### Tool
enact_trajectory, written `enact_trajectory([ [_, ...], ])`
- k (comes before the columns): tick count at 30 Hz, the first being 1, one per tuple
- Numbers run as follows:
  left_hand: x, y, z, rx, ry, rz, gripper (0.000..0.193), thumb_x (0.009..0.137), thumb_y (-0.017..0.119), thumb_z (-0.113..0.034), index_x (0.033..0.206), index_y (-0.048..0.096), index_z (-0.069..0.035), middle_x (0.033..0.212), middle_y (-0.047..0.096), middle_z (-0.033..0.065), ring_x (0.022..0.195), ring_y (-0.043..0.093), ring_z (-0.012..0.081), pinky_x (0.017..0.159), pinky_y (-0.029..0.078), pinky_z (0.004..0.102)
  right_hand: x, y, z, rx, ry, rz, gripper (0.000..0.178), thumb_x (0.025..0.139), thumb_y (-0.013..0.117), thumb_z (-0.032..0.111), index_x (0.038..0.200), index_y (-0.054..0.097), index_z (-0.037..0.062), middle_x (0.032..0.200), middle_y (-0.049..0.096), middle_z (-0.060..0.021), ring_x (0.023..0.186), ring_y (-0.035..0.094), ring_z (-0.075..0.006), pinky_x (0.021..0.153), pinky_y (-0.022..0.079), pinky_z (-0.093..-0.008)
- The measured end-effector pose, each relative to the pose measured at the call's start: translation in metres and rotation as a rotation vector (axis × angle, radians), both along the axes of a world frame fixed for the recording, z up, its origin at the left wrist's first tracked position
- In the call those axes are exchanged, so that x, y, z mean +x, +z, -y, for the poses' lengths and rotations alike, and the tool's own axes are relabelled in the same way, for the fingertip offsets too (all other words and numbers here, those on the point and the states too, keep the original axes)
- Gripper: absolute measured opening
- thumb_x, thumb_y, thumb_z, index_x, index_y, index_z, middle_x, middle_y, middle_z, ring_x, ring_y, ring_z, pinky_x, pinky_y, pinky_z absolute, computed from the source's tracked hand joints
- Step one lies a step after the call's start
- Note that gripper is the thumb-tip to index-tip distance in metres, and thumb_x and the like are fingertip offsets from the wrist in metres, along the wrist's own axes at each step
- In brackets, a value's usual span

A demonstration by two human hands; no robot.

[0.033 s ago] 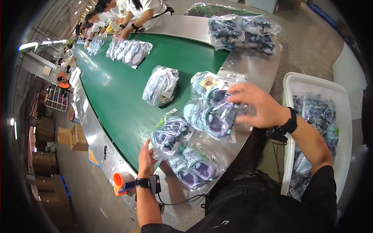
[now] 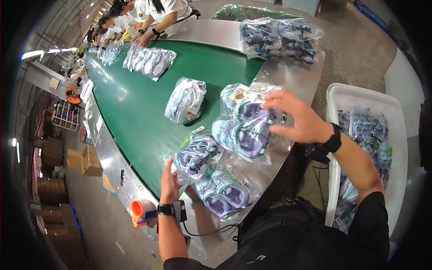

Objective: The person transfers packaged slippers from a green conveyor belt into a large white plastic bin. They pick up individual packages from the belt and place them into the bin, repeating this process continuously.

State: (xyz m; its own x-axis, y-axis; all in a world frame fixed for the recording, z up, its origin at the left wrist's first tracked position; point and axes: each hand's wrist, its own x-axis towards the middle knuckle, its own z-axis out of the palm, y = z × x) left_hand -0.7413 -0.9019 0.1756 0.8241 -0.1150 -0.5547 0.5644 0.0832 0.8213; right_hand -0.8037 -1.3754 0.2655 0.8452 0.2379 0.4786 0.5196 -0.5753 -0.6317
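Note:
In clear plastic bags, several purple and light-blue shoes lie at the near end of the belt. My right hand [image 2: 300,120] is open, fingers curved and apart, at the right edge of the upper bag of shoes [image 2: 245,123]; whether the fingertips touch the plastic I cannot tell. Beside the lower-left bag of shoes [image 2: 196,156] stands my left hand [image 2: 170,183], its fingers stretched along the bag's left side and partly hidden by it. Below that bag, more bagged shoes [image 2: 225,193] lie on the metal edge.
A green conveyor belt [image 2: 135,103] carries another bagged bundle [image 2: 186,101] and a farther bag [image 2: 150,62]. Bagged shoes [image 2: 281,38] sit on the far metal corner. To my right stands a white bin [image 2: 333,96] of bagged shoes. An orange tape dispenser [image 2: 138,208] is at left. Co-workers [image 2: 155,18] line the far side.
My right hand has shifted very slightly upward beside the upper bag. My left hand and the bags stay almost where they were.

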Motion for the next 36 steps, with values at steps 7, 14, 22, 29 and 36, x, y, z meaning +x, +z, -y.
enact_trajectory([
  [7, 0.024, -0.003, 0.037, 0.032, 0.184, 0.120, 0.100, 0.088, 0.079, -0.019, 0.161, 0.013, -0.008, 0.144, 0.046, 0.0236, 0.120, 0.059, 0.0318, 0.093, 0.055, 0.0485, 0.022, -0.026, -0.027, -0.005, -0.364, -0.353, 0.073, 0.089, 0.067, 0.059, 0.129, 0.057, -0.0022, 0.125, 0.061, -0.0242, 0.118, 0.060, -0.0371, 0.101, 0.048, -0.0421],
  [14, 0.008, 0.021, 0.068, -0.158, 0.184, 0.441, 0.091, 0.086, 0.068, -0.004, 0.161, 0.018, -0.013, 0.134, 0.052, 0.0181, 0.111, 0.061, 0.0277, 0.093, 0.055, 0.0441, 0.012, -0.045, -0.050, 0.490, -0.490, -0.397, 0.065, 0.080, 0.080, 0.046, 0.119, 0.052, 0.0018, 0.098, 0.063, -0.0128, 0.088, 0.064, -0.0250, 0.080, 0.052, -0.0388],
  [22, -0.046, 0.071, 0.079, -0.295, 0.161, 0.648, 0.094, 0.079, 0.062, -0.012, 0.163, 0.019, -0.016, 0.147, 0.044, 0.0160, 0.126, 0.055, 0.0317, 0.103, 0.051, 0.0440, -0.009, -0.049, -0.065, 0.545, -0.477, -0.218, 0.057, 0.077, 0.079, 0.023, 0.123, 0.051, 0.0044, 0.096, 0.063, -0.0116, 0.088, 0.063, -0.0245, 0.080, 0.052, -0.0386],
  [29, -0.065, 0.068, 0.055, -0.295, 0.212, 0.655, 0.093, 0.079, 0.062, -0.024, 0.161, 0.021, -0.010, 0.147, 0.045, 0.0177, 0.130, 0.052, 0.0332, 0.107, 0.048, 0.0459, -0.002, -0.053, -0.065, 0.591, -0.436, -0.302, 0.061, 0.081, 0.080, 0.029, 0.128, 0.051, 0.0024, 0.099, 0.063, -0.0139, 0.090, 0.064, -0.0255, 0.082, 0.052, -0.0373],
  [36, -0.075, 0.050, 0.042, -0.444, 0.233, 0.551, 0.066, 0.089, 0.059, -0.046, 0.138, 0.054, -0.003, 0.132, 0.064, 0.0117, 0.119, 0.062, 0.0295, 0.104, 0.048, 0.0465, 0.022, -0.043, -0.072, 0.202, -0.593, -0.196, 0.099, 0.086, 0.070, 0.062, 0.149, 0.033, -0.0039, 0.134, 0.055, -0.0264, 0.122, 0.058, -0.0374, 0.098, 0.050, -0.0460],
])
